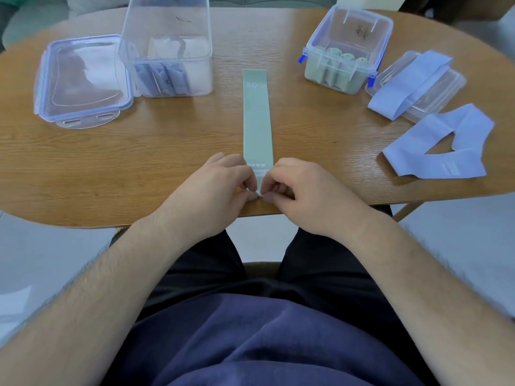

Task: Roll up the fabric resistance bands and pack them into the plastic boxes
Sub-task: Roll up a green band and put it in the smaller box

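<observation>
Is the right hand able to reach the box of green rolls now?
Probably yes, once free: the right hand pinches the green band, yet nothing stands between it and the open box.

Likely a home living room, oval wooden table (139, 151), grey-green sofa (33, 20) behind it, pale floor (459, 246)
</observation>
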### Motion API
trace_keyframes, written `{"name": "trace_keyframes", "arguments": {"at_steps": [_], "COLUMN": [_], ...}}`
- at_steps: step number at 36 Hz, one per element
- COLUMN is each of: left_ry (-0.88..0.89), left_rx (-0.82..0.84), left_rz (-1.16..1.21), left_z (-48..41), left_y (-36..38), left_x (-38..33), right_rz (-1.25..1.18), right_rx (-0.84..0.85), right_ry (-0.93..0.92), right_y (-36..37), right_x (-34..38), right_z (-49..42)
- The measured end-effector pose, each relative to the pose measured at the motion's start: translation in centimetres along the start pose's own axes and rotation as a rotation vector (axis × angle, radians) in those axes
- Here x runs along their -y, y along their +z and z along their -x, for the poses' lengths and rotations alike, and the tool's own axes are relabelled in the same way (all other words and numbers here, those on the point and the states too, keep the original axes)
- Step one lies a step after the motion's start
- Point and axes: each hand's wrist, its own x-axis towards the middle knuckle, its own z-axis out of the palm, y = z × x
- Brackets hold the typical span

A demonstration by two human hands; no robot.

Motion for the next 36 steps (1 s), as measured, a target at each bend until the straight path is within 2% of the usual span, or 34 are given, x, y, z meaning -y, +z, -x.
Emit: {"name": "trace_keyframes", "arguments": {"at_steps": [18, 23, 27, 30, 36], "left_ry": [0.049, 0.131, 0.200, 0.253, 0.265], "left_rx": [-0.085, -0.104, -0.071, -0.039, -0.064], "left_rz": [0.000, -0.050, -0.077, -0.054, -0.042], "left_z": [-0.6, -0.5, -0.3, -0.3, -0.6], "left_y": [0.4, 0.2, -0.3, -0.5, -0.2], "left_x": [0.1, 0.0, 0.6, 1.3, 1.5], "right_rz": [0.042, 0.130, 0.205, 0.183, 0.123], "right_rx": [-0.101, -0.136, -0.088, -0.054, -0.109], "right_ry": [-0.002, -0.057, -0.143, -0.145, -0.126], "right_y": [0.8, 0.7, 0.3, -0.1, 0.2], "right_x": [-0.2, -0.1, -0.3, -0.6, -0.9], "right_z": [-0.4, -0.1, 0.0, -0.1, -0.4]}}
